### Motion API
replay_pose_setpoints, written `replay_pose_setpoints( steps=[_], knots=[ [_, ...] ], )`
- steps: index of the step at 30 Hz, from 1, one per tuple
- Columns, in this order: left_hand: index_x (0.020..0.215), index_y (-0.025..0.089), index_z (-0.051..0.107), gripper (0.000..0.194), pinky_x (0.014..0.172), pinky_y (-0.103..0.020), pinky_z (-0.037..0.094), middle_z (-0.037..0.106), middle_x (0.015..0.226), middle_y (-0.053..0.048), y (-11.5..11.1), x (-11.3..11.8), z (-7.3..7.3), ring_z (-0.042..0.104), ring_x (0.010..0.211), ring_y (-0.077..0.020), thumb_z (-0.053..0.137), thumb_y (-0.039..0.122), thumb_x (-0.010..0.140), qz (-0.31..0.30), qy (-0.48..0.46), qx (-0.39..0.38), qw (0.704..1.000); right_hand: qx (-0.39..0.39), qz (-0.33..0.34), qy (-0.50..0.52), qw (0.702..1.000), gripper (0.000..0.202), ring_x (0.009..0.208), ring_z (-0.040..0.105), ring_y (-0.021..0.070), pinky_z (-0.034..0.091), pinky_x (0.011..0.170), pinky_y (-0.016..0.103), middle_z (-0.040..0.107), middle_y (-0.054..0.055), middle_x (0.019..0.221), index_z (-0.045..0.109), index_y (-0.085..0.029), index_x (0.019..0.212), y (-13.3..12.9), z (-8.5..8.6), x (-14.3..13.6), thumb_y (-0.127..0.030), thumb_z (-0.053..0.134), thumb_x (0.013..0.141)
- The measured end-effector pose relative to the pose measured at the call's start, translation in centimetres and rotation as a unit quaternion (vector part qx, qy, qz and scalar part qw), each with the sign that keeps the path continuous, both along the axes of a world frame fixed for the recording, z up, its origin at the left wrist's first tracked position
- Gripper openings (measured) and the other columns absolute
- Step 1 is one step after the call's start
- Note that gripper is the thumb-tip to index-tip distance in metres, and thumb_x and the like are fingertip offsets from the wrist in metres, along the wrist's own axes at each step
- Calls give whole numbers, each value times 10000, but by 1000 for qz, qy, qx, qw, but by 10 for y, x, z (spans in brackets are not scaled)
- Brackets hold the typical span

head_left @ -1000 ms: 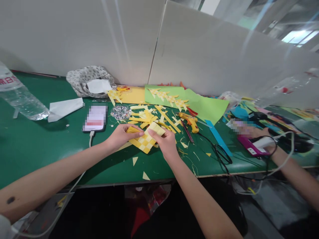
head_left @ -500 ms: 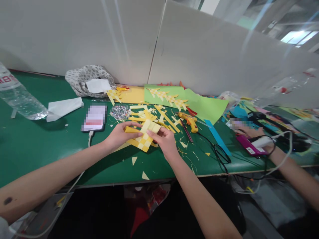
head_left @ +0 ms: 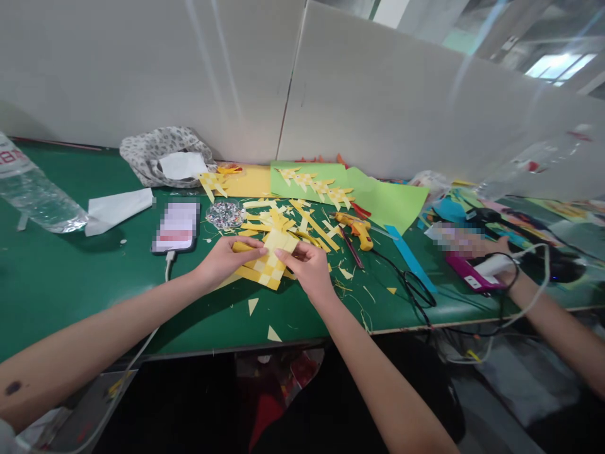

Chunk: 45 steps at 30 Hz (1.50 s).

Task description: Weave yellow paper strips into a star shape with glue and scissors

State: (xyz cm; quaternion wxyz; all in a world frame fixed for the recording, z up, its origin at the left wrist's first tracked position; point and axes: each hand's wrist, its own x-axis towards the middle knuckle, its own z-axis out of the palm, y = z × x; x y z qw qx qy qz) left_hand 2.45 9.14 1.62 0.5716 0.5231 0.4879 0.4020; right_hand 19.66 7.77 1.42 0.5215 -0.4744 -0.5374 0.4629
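A piece of woven paper strips [head_left: 273,268], checked in yellow and pale cream, is held above the green table. My left hand [head_left: 229,258] pinches its left side, thumb on top and fingers beneath. On its right side my right hand [head_left: 311,266] grips it, thumb across the face and fingertips hidden behind. Loose strips stick out from its far and left edges. Beyond it lies a heap of yellow paper strips [head_left: 309,224]. Several finished-looking woven paper fish [head_left: 316,187] rest on a green paper sheet [head_left: 385,198].
A yellow glue gun [head_left: 355,228], a dark red pen-like tool [head_left: 350,247] and a blue strip [head_left: 412,260] lie at right. A phone [head_left: 176,226] on a cable and a water bottle [head_left: 40,192] are at left. Another person's hand [head_left: 491,244] holds a phone and a purple power bank [head_left: 472,272].
The loose pale strips at the far end of the woven piece now lie flatter under my thumbs. Both hands keep their hold. The view has shifted slightly.
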Motion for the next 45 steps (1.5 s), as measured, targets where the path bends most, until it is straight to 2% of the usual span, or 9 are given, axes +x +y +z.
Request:
replay_pose_setpoints(
  steps=[7, 11, 18, 23, 27, 33, 38, 45],
  knots=[
    [731, 174, 651, 248, 646, -253, 473, 651, 846, -33, 0, 1, -2, 602, 721, -145, 724, 379, 612, 2, 2, 13, 1000, 0, -7, 6, 1000, 266, 833, 660, 229, 527, 754, 374, 713, 37, 886, 701, -206, 829, 1, -3, 0, -342, 711, 601],
    [749, 168, 624, 259, 657, -257, 470, 621, 779, -11, 0, 1, -2, 590, 688, -131, 727, 359, 607, -29, -4, 11, 999, 18, 6, 0, 1000, 223, 834, 657, 231, 518, 760, 386, 714, 32, 872, 707, -221, 804, 1, -4, -1, -337, 708, 614],
    [709, 175, 558, 279, 585, -210, 414, 553, 742, 19, -1, 1, -2, 519, 632, -93, 740, 350, 588, -26, 50, 56, 997, 12, 22, -14, 1000, 250, 774, 655, 213, 524, 728, 377, 708, 25, 820, 703, -228, 844, 0, -3, -1, -321, 711, 612],
    [681, 181, 544, 286, 536, -221, 379, 534, 692, 23, -1, 0, 0, 480, 564, -88, 736, 361, 570, -20, 62, 54, 996, -4, -13, -28, 1000, 185, 694, 644, 187, 522, 693, 353, 693, 22, 733, 684, -205, 714, 3, -1, 3, -317, 737, 576],
    [669, 181, 535, 284, 534, -217, 368, 531, 685, 22, -2, 1, 2, 472, 570, -88, 739, 348, 565, -25, 60, 61, 996, -11, -26, -14, 1000, 205, 686, 645, 185, 526, 700, 365, 691, 20, 726, 674, -200, 697, 3, 0, 3, -332, 746, 557],
    [692, 177, 515, 307, 525, -208, 355, 509, 672, 36, -3, 2, 3, 459, 556, -76, 744, 344, 573, -15, 76, 64, 995, -14, -25, -6, 1000, 226, 720, 650, 193, 521, 731, 370, 694, 35, 761, 666, -188, 721, 5, -1, 4, -325, 745, 559],
    [739, 183, 512, 321, 522, -209, 357, 531, 700, 29, 0, 1, -1, 483, 564, -83, 733, 363, 592, -23, 69, 76, 994, -13, 23, -19, 999, 340, 783, 654, 193, 517, 747, 361, 700, 45, 864, 635, -199, 852, 6, -2, 3, -333, 748, 560],
    [738, 180, 514, 321, 533, -206, 353, 514, 689, 39, 1, 1, -3, 469, 560, -77, 732, 367, 594, -22, 96, 105, 990, -17, 26, -12, 999, 349, 772, 661, 199, 526, 738, 361, 706, 48, 829, 626, -184, 849, 3, 1, 2, -336, 747, 559]
  ],
)
